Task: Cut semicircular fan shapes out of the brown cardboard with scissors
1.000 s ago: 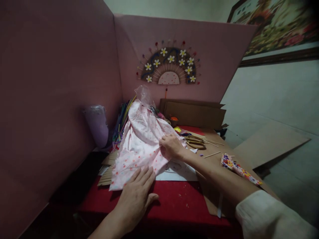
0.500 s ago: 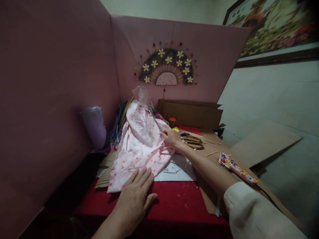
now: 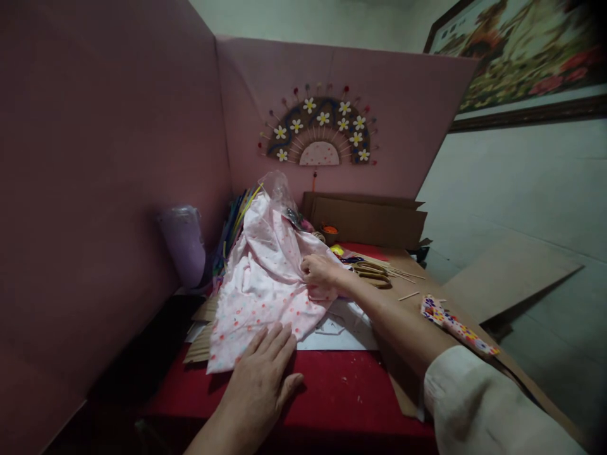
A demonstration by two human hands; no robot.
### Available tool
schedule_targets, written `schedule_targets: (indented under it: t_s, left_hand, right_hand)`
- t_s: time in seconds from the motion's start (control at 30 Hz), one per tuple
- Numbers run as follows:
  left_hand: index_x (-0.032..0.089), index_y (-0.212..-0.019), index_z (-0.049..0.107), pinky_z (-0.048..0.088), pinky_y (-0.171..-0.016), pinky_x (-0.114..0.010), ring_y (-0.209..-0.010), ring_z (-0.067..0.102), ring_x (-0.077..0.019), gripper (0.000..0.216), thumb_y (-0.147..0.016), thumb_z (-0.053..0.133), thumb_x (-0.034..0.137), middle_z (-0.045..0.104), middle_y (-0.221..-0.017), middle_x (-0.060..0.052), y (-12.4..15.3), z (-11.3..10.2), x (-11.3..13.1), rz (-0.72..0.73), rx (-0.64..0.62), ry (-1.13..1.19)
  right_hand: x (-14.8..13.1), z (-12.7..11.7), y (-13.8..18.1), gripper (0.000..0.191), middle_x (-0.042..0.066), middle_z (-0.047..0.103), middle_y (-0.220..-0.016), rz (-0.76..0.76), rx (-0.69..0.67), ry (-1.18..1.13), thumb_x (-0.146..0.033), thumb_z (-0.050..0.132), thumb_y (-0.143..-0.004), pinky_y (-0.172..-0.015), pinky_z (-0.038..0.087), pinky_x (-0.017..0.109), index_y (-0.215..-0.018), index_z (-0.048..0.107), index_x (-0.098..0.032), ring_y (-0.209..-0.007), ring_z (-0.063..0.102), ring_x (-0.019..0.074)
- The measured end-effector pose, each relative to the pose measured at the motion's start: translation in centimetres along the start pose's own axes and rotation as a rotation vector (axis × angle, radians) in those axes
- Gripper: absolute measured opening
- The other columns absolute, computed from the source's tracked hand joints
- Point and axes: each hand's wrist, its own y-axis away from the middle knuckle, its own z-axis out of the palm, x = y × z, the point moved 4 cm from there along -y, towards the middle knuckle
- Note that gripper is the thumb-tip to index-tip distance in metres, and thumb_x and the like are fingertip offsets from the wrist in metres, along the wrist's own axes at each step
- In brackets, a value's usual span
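A pink fabric with small coloured dots [image 3: 265, 303] lies rumpled over the left half of the table, its back part heaped up. My right hand [image 3: 322, 273] reaches across to the fabric's right side, fingers curled in and pinching a fold of it. Flat on the fabric's front edge rests my left hand [image 3: 265, 363], fingers stretched and thumb apart. White paper [image 3: 353, 338] shows from under the fabric, near my right forearm. Just right of my right hand lie scissors with bronze-coloured handles [image 3: 372, 273].
Thin wooden sticks [image 3: 403, 273] and a flower-patterned strip [image 3: 458, 325] lie on brown cardboard [image 3: 403, 316] at the right. Behind stand cardboard sheets [image 3: 370, 218] and a small orange-filled pot [image 3: 329, 232]. A purple container [image 3: 184, 243] is at left. A decorated fan [image 3: 320, 129] hangs on the pink panel.
My right hand has moved a little left over the fabric, drawing a fold with it. My left hand stays flat at the front edge. The view has shifted slightly.
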Motion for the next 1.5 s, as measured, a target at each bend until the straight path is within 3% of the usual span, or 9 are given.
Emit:
schedule_targets:
  t_s: [0.33,0.47,0.6,0.73,0.87,1.0,1.1,1.27,1.5]
  left_hand:
    - [0.019,-0.137,0.045,0.038,-0.106,-0.046,-0.130,0.043,-0.0251,0.053,-0.089,0.048,0.041,0.050,-0.139,-0.009,0.1,-0.1,0.0,-0.001,-0.004,0.002]
    - [0.019,-0.138,0.044,0.036,-0.108,-0.046,-0.132,0.040,-0.0244,0.053,-0.090,0.045,0.041,0.048,-0.141,-0.009,0.0,0.0,0.1,-0.001,-0.009,-0.004]
    - [0.019,-0.138,0.044,0.035,-0.108,-0.046,-0.132,0.040,-0.0247,0.053,-0.091,0.044,0.043,0.047,-0.141,-0.009,0.1,0.1,0.1,-0.012,-0.014,-0.008]
    - [0.020,-0.136,0.047,0.037,-0.105,-0.051,-0.134,0.035,-0.0299,0.053,-0.089,0.044,0.046,0.046,-0.142,-0.011,0.2,0.3,-0.1,-0.046,-0.004,-0.021]
    - [0.023,-0.134,0.049,0.026,-0.106,-0.063,-0.134,0.035,-0.0343,0.051,-0.089,0.044,0.047,0.050,-0.140,-0.010,0.2,0.3,-0.1,-0.052,0.006,-0.059]
    - [0.022,-0.134,0.049,0.020,-0.106,-0.066,-0.132,0.038,-0.0350,0.052,-0.089,0.043,0.048,0.050,-0.139,-0.011,0.1,0.1,0.1,-0.055,0.002,-0.074]
    - [0.020,-0.133,0.050,0.021,-0.106,-0.066,-0.132,0.038,-0.0358,0.054,-0.090,0.041,0.050,0.050,-0.139,-0.013,0.0,0.0,0.2,-0.058,-0.019,-0.088]
    - [0.019,-0.133,0.050,0.020,-0.106,-0.067,-0.132,0.037,-0.0368,0.055,-0.090,0.038,0.051,0.050,-0.139,-0.013,0.0,0.1,0.2,-0.059,-0.028,-0.100]
    - [0.020,-0.132,0.051,0.019,-0.107,-0.065,-0.133,0.037,-0.0352,0.053,-0.089,0.043,0.050,0.051,-0.139,-0.012,0.1,0.0,0.2,-0.052,0.012,-0.092]
  right_hand:
    - [0.7,1.2,0.0,0.024,0.001,0.060,-0.081,-0.090,-0.081,-0.061,-0.032,0.063,-0.083,-0.064,0.044,0.026,-0.070,0.058,-0.013,-0.069,0.054,0.0121]
    - [0.9,0.6,0.5,0.020,0.001,0.060,-0.077,0.019,0.000,-0.028,-0.032,0.058,-0.087,-0.065,0.044,0.028,-0.079,0.061,-0.013,-0.068,0.055,0.0140]
    - [-0.3,-1.5,2.1,0.017,0.015,0.060,-0.106,0.057,0.199,0.009,-0.020,0.052,-0.086,-0.079,0.040,0.034,-0.095,0.062,-0.010,-0.096,0.054,0.0240]
    - [-2.9,-2.4,4.0,0.022,0.010,0.055,-0.122,-0.157,0.262,0.014,-0.018,0.047,-0.089,-0.095,0.031,0.033,-0.106,0.061,-0.017,-0.114,0.044,0.0208]
    - [-4.1,-1.0,4.7,0.018,0.005,0.066,-0.102,-0.320,0.162,0.035,-0.021,0.061,-0.079,-0.087,0.033,0.032,-0.096,0.066,-0.021,-0.102,0.051,0.0210]
    - [-3.4,-0.3,3.8,0.009,0.008,0.066,-0.083,-0.229,0.161,0.050,-0.020,0.059,-0.079,-0.072,0.034,0.029,-0.077,0.065,-0.014,-0.078,0.056,0.0195]
    - [-3.4,-0.6,3.2,0.012,0.006,0.066,-0.094,-0.203,0.189,0.036,-0.020,0.052,-0.086,-0.067,0.033,0.024,-0.089,0.064,-0.016,-0.079,0.057,0.0154]
    - [-2.9,-0.4,2.6,0.020,0.004,0.068,-0.076,-0.144,0.154,0.094,-0.031,0.050,-0.089,-0.059,0.029,0.024,-0.092,0.065,-0.019,-0.068,0.058,0.0163]
    - [0.2,-1.7,3.0,0.017,0.018,0.066,-0.092,-0.073,0.217,0.229,-0.022,0.056,-0.079,-0.077,0.033,0.038,-0.086,0.067,-0.012,-0.090,0.055,0.0304]
